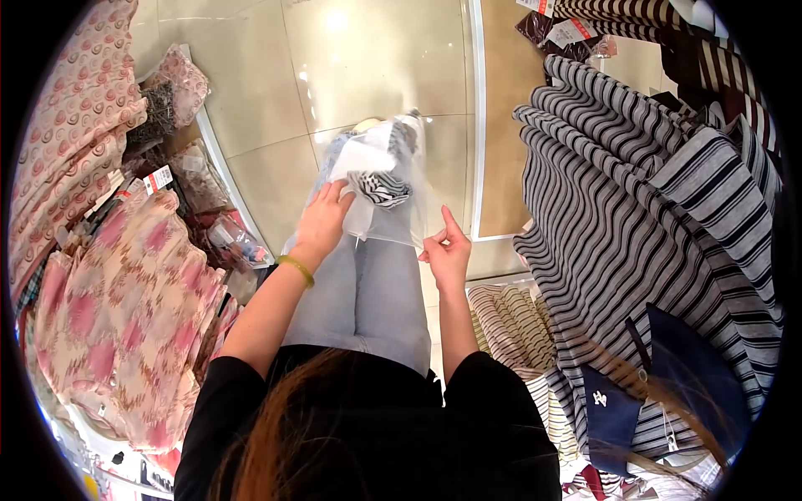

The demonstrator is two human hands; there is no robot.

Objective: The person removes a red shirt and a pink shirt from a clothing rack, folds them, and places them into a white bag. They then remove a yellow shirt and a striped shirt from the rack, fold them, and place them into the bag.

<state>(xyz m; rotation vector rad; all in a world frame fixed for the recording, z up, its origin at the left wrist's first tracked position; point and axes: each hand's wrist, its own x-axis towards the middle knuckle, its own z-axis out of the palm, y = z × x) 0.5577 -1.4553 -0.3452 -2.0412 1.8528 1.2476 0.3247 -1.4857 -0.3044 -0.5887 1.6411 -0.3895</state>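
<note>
A clear plastic bag (391, 224) lies over my lap, with a rolled black-and-white striped cloth (384, 189) and a white paper or card (368, 155) in or under it. At the left edge of the bundle, my left hand (324, 215) has its fingertips on the plastic and the white piece; a green bangle (298, 270) circles that wrist. My right hand (447, 249) pinches the bag's right edge between thumb and a finger, with the index finger raised. The plastic is see-through, so its exact outline is hard to make out.
Pink patterned garments (125, 321) hang at the left, beside packaged items (200, 175) on a low shelf. Striped garments (618, 217) hang at the right, with navy pieces (693, 376) at lower right. Tiled floor (251, 67) lies ahead.
</note>
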